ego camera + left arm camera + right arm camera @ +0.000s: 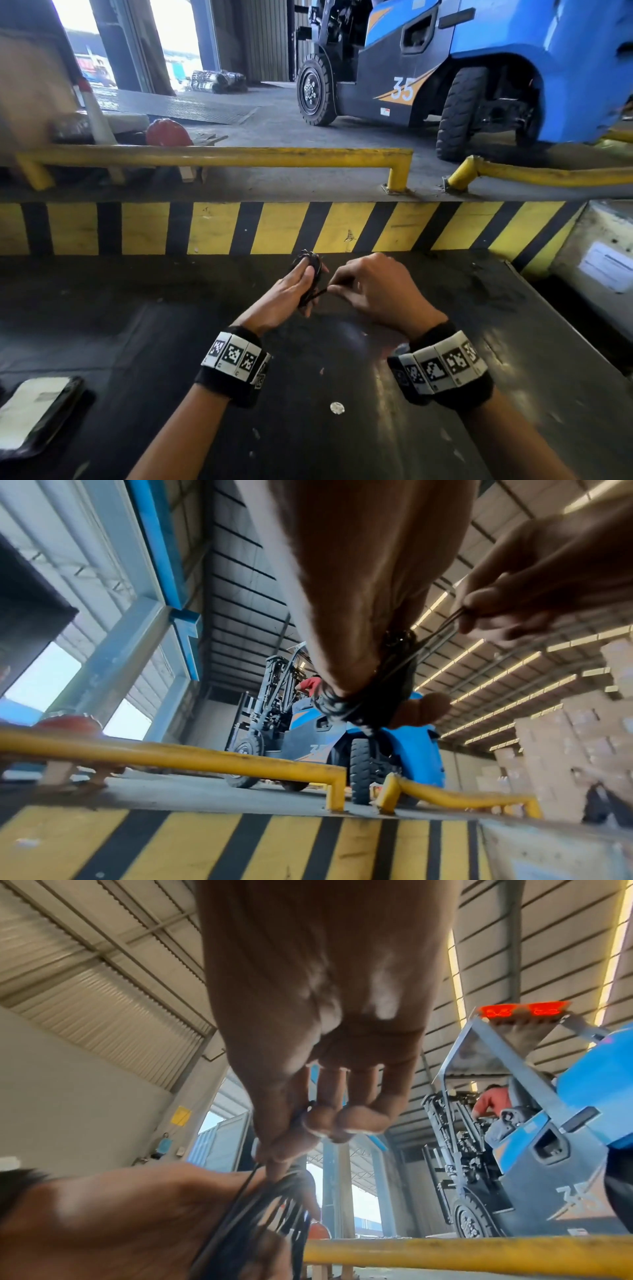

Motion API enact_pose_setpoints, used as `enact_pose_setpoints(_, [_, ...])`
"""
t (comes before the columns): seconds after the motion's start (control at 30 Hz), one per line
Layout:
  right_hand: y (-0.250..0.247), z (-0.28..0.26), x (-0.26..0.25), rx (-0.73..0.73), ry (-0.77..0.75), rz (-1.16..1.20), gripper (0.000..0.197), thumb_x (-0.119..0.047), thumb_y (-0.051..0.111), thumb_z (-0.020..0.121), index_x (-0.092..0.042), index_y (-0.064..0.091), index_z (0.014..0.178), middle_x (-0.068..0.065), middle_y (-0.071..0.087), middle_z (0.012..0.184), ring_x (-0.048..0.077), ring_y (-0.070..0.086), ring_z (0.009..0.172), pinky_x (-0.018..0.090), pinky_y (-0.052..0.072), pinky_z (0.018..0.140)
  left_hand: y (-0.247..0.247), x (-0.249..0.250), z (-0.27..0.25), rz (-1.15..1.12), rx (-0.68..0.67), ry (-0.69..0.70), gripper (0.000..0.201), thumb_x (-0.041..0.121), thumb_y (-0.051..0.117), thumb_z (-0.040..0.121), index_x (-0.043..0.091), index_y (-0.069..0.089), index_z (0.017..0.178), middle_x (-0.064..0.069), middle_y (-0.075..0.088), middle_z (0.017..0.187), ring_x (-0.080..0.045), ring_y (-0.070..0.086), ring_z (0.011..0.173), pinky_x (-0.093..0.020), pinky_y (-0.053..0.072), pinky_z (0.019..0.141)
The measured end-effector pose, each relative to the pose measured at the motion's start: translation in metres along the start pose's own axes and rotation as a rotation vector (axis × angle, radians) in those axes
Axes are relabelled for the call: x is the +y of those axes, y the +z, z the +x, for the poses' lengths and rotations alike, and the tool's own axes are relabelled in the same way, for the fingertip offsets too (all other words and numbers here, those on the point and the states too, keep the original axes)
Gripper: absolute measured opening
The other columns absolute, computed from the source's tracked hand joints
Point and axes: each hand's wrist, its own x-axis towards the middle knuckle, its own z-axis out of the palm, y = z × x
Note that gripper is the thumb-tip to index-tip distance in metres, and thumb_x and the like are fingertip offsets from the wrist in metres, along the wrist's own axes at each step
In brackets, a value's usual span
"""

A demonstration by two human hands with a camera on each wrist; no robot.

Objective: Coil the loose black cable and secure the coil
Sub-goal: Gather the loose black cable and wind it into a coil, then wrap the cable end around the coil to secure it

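Observation:
A small coil of thin black cable (312, 274) sits in my left hand (296, 286), whose fingers and thumb curl around the bundle above the dark table. My right hand (346, 284) is just to the right of it and pinches a loose strand of the cable (320, 293) between thumb and fingertips, drawn taut from the coil. In the left wrist view the black coil (356, 710) bulges past my fingers, and the strand (435, 637) runs up to my right hand (486, 610). The right wrist view shows several black loops (274, 1202) lying against my left hand (137, 1218).
A dark table top (342, 394) is bounded at the back by a yellow-and-black striped edge (274, 228). A phone-like device (37, 411) lies at the front left, a small white disc (337, 408) near the middle. Beyond yellow rails (219, 157) stands a blue forklift (445, 68).

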Motion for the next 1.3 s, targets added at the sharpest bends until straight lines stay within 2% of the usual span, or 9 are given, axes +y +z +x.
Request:
enact_pose_setpoints(0.1, [-0.007, 0.002, 0.013, 0.064, 0.009, 0.097, 0.014, -0.041, 0.077, 0.084, -0.030, 0.081, 0.092, -0.009, 0.075, 0.088, 0.006, 0.060, 0.070, 0.033, 0.055, 0.064, 0.012, 0.006, -0.009, -0.115, -0.150, 0.008, 0.039, 0.038, 0.030, 0.106, 0.007, 0.051, 0.116, -0.015, 0.059, 0.080, -0.020, 0.052, 0.059, -0.030, 0.045, 0.058])
enact_pose_setpoints(0.27, [0.002, -0.005, 0.027, 0.236, 0.016, 0.342, 0.021, -0.041, 0.077, 0.080, -0.028, 0.082, 0.096, -0.009, 0.071, 0.089, 0.005, 0.055, 0.064, 0.033, 0.054, 0.058, 0.022, 0.024, -0.021, -0.252, -0.227, 0.006, 0.043, 0.035, 0.029, 0.108, 0.008, 0.055, 0.087, -0.005, 0.049, 0.071, -0.013, 0.041, 0.058, -0.025, 0.034, 0.052])
enact_pose_setpoints(0.43, [0.025, -0.022, 0.026, 0.267, -0.050, 0.479, 0.035, -0.037, 0.059, 0.096, -0.020, 0.073, 0.123, -0.006, 0.070, 0.126, 0.010, 0.062, 0.113, 0.028, 0.053, 0.095, 0.023, 0.029, -0.026, -0.482, -0.241, -0.060, 0.043, 0.040, 0.036, 0.104, 0.017, 0.045, 0.070, 0.006, 0.035, 0.060, -0.009, 0.026, 0.052, -0.024, 0.019, 0.046])
enact_pose_setpoints(0.5, [0.029, -0.030, 0.025, 0.226, -0.054, 0.529, 0.042, -0.037, 0.053, 0.100, -0.016, 0.064, 0.134, -0.007, 0.067, 0.129, 0.008, 0.061, 0.119, 0.021, 0.051, 0.099, 0.022, 0.027, -0.027, -0.542, -0.251, -0.072, 0.043, 0.040, 0.034, 0.105, 0.017, 0.043, 0.069, 0.005, 0.034, 0.059, -0.009, 0.027, 0.050, -0.024, 0.018, 0.046])
enact_pose_setpoints(0.7, [0.044, -0.049, 0.026, 0.253, -0.081, 0.479, 0.038, -0.021, 0.057, 0.101, -0.007, 0.063, 0.136, 0.004, 0.065, 0.100, 0.011, 0.063, 0.082, 0.016, 0.052, 0.075, 0.031, 0.019, -0.029, -0.549, -0.247, -0.081, 0.043, 0.042, 0.034, 0.104, 0.017, 0.044, 0.071, 0.002, 0.031, 0.061, -0.010, 0.030, 0.050, -0.025, 0.022, 0.048])
enact_pose_setpoints(0.9, [0.070, -0.081, 0.037, 0.361, 0.211, 0.571, 0.029, -0.017, 0.059, 0.098, -0.004, 0.073, 0.120, 0.001, 0.068, 0.086, 0.012, 0.065, 0.077, 0.014, 0.047, 0.073, 0.088, -0.016, -0.024, -0.208, 0.025, 0.087, 0.037, 0.036, 0.038, 0.105, 0.010, 0.045, 0.079, 0.009, 0.044, 0.060, -0.007, 0.040, 0.052, -0.025, 0.036, 0.049])
enact_pose_setpoints(1.07, [0.104, -0.137, 0.052, 0.306, 0.484, 0.625, 0.025, -0.017, 0.064, 0.097, -0.007, 0.075, 0.117, 0.007, 0.077, 0.094, 0.019, 0.072, 0.087, 0.027, 0.055, 0.080, 0.140, -0.061, -0.037, 0.196, 0.075, 0.178, 0.020, 0.012, 0.045, 0.104, -0.001, 0.051, 0.091, 0.003, 0.048, 0.062, -0.007, 0.042, 0.052, -0.021, 0.035, 0.050])
enact_pose_setpoints(1.17, [0.130, -0.187, 0.051, 0.269, 0.658, 0.691, 0.027, -0.017, 0.064, 0.097, -0.004, 0.074, 0.119, 0.010, 0.078, 0.114, 0.015, 0.072, 0.108, 0.024, 0.053, 0.097, 0.175, -0.091, -0.045, 0.244, -0.029, 0.123, 0.018, 0.010, 0.045, 0.104, 0.003, 0.053, 0.089, -0.003, 0.055, 0.064, -0.011, 0.045, 0.050, -0.032, 0.039, 0.048])
enact_pose_setpoints(1.3, [0.155, -0.265, 0.051, 0.067, 0.889, 0.808, 0.030, -0.020, 0.061, 0.100, -0.009, 0.070, 0.127, 0.005, 0.073, 0.123, 0.001, 0.063, 0.112, 0.001, 0.042, 0.091, 0.219, -0.126, -0.067, 0.306, -0.326, -0.052, 0.020, 0.014, 0.044, 0.104, 0.013, 0.051, 0.085, 0.002, 0.052, 0.062, -0.009, 0.045, 0.049, -0.029, 0.038, 0.053])
